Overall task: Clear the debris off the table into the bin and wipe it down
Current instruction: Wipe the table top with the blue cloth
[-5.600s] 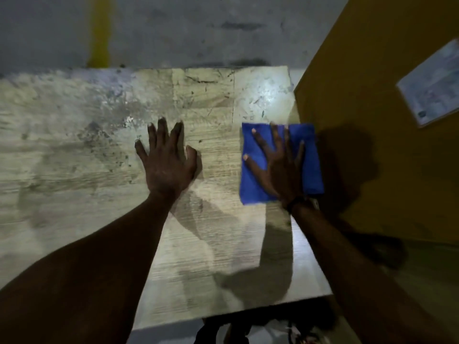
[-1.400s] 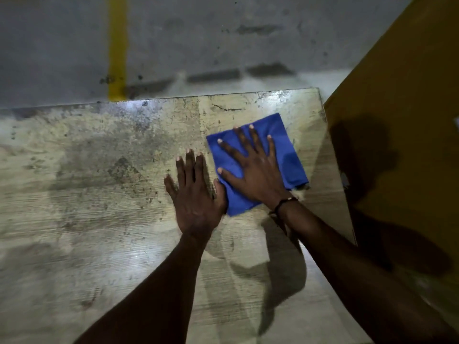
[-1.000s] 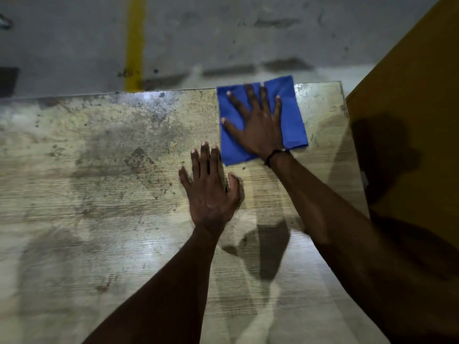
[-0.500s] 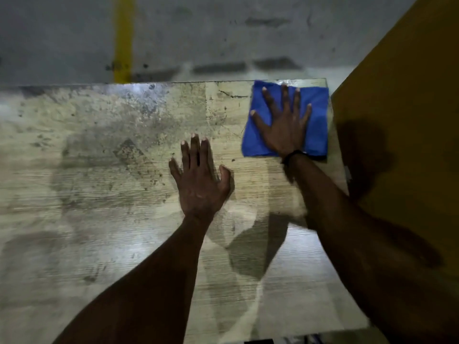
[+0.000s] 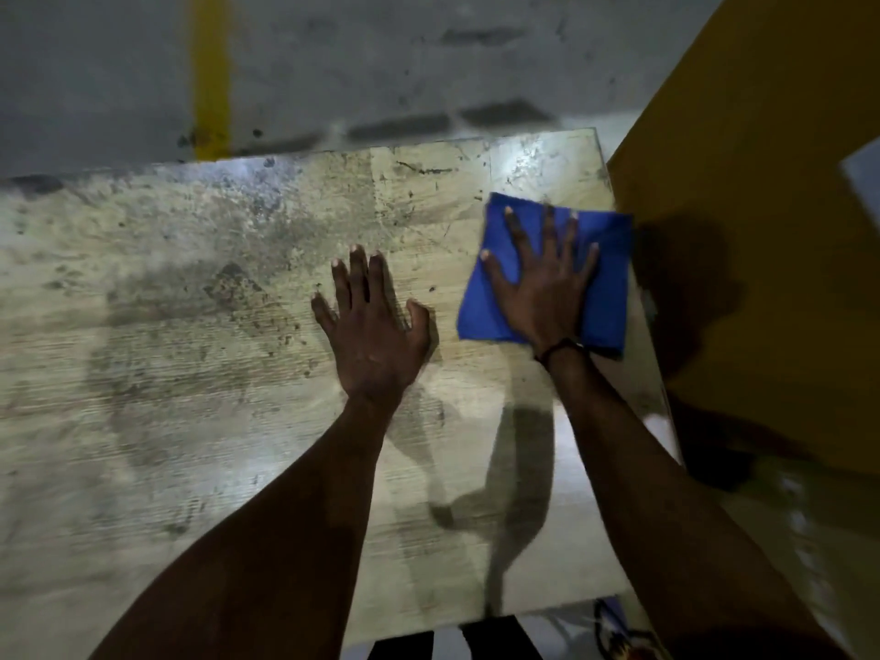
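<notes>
A folded blue cloth (image 5: 607,297) lies on the worn, stained wooden table (image 5: 166,373) by its right edge. My right hand (image 5: 543,283) presses flat on the cloth with fingers spread. My left hand (image 5: 371,335) rests flat on the bare table top just left of the cloth, fingers straight. Dark specks and grime mark the table to the left of my left hand. No bin shows in the head view.
A yellow wall or panel (image 5: 762,207) stands right against the table's right edge. Beyond the far edge lies grey concrete floor with a yellow stripe (image 5: 209,73). A pale sheet (image 5: 864,178) shows at the far right.
My right hand has drawn the cloth back from the far right corner toward me along the right edge. My left hand has stayed flat in about the same spot.
</notes>
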Demonstrator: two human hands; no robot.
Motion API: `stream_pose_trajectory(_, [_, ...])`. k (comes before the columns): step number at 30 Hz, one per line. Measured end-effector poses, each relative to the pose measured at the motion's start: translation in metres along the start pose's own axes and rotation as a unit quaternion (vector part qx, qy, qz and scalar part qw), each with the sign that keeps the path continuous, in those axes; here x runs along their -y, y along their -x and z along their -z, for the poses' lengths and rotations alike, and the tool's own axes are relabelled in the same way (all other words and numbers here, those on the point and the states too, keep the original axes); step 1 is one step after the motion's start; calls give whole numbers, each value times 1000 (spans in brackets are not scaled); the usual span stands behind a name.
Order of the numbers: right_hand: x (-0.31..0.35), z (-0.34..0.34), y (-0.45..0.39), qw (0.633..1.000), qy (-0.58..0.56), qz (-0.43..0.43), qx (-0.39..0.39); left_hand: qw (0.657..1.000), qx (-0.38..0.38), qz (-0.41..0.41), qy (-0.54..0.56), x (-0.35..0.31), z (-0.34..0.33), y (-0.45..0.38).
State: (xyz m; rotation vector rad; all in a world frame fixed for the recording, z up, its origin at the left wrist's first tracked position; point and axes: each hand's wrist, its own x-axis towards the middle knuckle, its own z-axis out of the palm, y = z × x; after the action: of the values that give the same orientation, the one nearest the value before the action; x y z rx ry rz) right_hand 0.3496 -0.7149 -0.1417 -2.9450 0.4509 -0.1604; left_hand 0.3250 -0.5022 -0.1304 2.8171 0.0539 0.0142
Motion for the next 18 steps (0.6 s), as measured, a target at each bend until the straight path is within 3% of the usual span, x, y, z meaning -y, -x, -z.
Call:
stream_pose_trajectory(5, [12,12,92,995,-17,94,14,1000,15,-6,-11,1,4,-1])
stream_pose_trajectory(10, [-50,41,206,998,-19,49,29,999,32,-25,-22,4,7,3])
stream_pose_trajectory(15, [-63,37,181,999,6,-29,27,997,40,-42,-48,8,2,2])
stream_pose_trajectory(18, [-35,27,168,1000,5,26,16,997,38,-54,-32,10,3,3])
